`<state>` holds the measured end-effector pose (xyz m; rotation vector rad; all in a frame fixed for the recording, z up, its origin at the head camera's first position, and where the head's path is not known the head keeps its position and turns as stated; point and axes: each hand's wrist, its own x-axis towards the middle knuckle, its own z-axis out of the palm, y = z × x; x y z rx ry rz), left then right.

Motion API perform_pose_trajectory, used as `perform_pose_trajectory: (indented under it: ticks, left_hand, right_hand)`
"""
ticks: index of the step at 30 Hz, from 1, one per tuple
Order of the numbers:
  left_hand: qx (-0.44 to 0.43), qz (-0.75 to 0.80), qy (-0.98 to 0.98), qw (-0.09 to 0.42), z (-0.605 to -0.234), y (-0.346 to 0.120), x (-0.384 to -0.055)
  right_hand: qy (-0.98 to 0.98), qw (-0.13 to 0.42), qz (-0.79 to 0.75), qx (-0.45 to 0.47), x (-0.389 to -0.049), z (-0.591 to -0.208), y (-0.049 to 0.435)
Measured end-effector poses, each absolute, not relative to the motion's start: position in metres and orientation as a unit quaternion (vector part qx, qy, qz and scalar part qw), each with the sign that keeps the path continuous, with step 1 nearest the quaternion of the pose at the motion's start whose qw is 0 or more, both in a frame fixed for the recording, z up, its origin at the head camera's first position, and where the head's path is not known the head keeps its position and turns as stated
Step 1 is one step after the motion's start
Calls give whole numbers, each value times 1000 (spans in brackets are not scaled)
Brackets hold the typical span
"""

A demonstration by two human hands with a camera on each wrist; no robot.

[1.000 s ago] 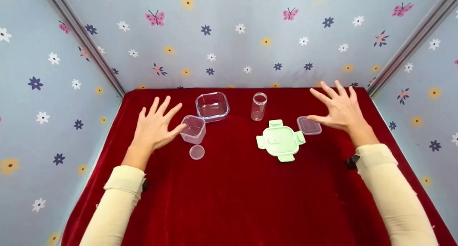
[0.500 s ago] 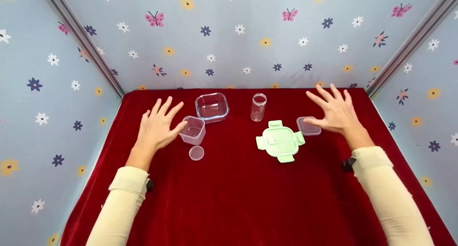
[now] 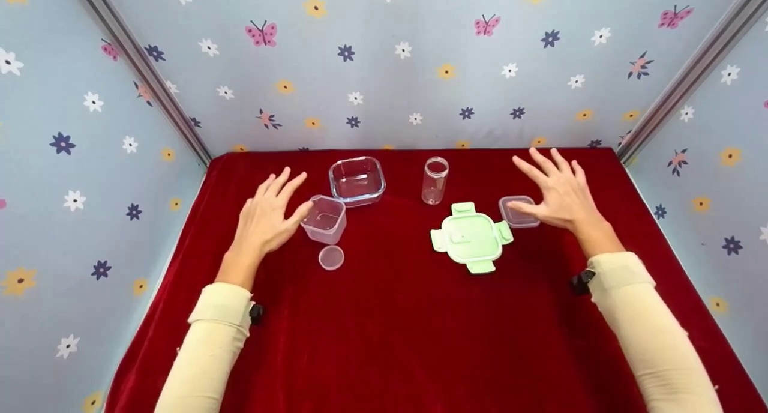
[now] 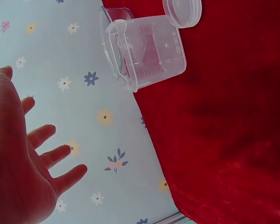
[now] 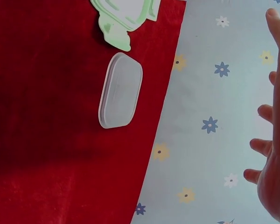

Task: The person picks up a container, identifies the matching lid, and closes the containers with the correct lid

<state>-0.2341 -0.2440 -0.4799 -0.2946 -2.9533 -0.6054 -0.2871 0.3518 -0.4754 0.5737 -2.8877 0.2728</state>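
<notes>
My left hand [image 3: 266,216] hovers with spread fingers left of a clear plastic container [image 3: 324,220]; its thumb tip overlaps the rim in the head view. In the left wrist view that hand holds nothing, apart from the container. A small round lid [image 3: 331,257] lies just in front of the container. On the other side my right hand [image 3: 558,191], fingers fanned out, is over the table near a translucent rectangular lid [image 3: 519,212], its thumb overlapping the lid in the head view. Left of that lid lies a green lid with clip flaps [image 3: 471,238].
A square glass dish [image 3: 357,182] stands behind the plastic container. A clear cylindrical jar [image 3: 434,180] stands upright near the back middle. Red cloth [image 3: 384,335] covers the table, and flower-patterned walls [image 3: 384,65] rise at the back and both sides.
Both hands have shifted slightly inward and toward the front, the right one more clearly. The left fingers look a little closer together. The containers and lids stay in place.
</notes>
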Motion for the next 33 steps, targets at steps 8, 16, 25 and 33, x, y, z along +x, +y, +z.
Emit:
perform_pose_trajectory:
  ticks: [8,16,25,33]
  left_hand:
    - [-93,-219,-969,73,-487,-240,-237]
    - [-85,-244,-963,79,-493,-237,-239]
    - [-67,-280,-954,86,-507,-234,-239]
    - [-52,-296,-949,91,-516,-231,-239]
  right_hand:
    - [-969,96,127,191,-285,-480,348]
    - [-966,99,147,190,-285,-484,341]
    - [-963,93,169,186,-283,-491,337]
    - [-960,92,187,186,-280,-500,331]
